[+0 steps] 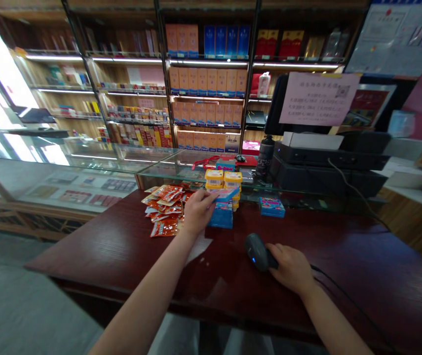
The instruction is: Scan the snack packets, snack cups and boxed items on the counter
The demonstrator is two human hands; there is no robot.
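Note:
Pinched in my left hand (198,212) is a flat blue and pink box (227,194), held over a stack of blue boxes (221,217). Behind that stack stand yellow tubs (214,176) piled on one another. Orange-red snack packets (166,199) lie in a heap just left of my left hand. My right hand (292,266) is wrapped round the handle of a black barcode scanner (257,252), which shows a small blue light and sits low over the table. Another blue patterned box (272,207) lies apart on the right.
The dark red table (122,246) meets a glass display counter (95,160) at the back. A monitor with a paper notice (318,98) stands on black equipment (329,170) at right. The scanner's cord (347,296) trails right. Shelves of boxed goods (207,81) line the wall.

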